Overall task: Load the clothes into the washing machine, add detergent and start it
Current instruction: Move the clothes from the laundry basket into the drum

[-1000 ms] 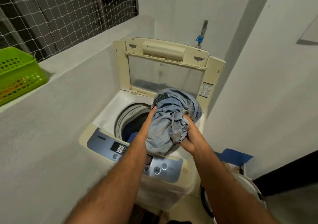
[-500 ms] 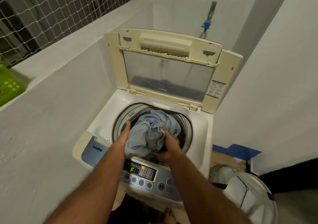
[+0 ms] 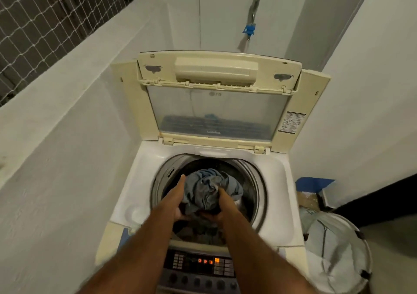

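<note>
Clothes [image 3: 208, 191] inside drum rim [image 3: 259, 181], between hands [image 3: 198, 203]

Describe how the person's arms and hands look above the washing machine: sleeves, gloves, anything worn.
Both forearms are bare right to the bottom edge of the picture, with visible hair and no sleeve showing. The left hand and right hand wear no gloves. No watch, bracelet or ring shows, though motion blur softens fine detail.

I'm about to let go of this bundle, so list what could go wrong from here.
1. The blue clothes sit bunched high in the drum, held between the left hand and right hand; dropped as a lump, they may wash unevenly.
2. A fold could drape over the drum's rim and catch under the open lid when it closes.
3. The forearms hang over the lit control panel; a brush might press a button.
</note>
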Tool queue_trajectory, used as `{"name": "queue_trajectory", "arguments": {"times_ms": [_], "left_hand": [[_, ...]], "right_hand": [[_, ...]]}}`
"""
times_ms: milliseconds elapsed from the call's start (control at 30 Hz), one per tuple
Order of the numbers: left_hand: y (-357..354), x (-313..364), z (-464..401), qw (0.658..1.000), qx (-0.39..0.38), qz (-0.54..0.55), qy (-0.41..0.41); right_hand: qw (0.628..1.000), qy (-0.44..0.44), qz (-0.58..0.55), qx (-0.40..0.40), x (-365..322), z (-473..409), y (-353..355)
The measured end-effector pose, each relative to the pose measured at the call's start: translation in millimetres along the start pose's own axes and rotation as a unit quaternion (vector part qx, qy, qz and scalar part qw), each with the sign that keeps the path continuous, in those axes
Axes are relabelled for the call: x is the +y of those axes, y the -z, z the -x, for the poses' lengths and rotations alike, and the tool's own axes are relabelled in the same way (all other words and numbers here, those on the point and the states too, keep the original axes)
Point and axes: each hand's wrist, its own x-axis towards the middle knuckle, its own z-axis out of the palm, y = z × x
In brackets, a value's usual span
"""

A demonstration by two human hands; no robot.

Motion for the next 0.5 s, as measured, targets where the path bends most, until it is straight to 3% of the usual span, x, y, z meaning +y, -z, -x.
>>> {"name": "queue_trajectory", "arguments": {"times_ms": [100,300,500], "left_hand": [[14,9,-6,0.999,-0.007,-0.035,-0.016],[26,27,-10,0.994,0.01,-0.084,-0.065],[24,36,-21,0.992,-0.025,-0.087,-0.089]], "right_hand": [[0.999,0.03,-0.032,0.02,-2,-1,-11],[0.964,0.16,0.172,0.127,-15,14,-2],[0.949,0.179,0.219,0.139,-47,31,24]]}}
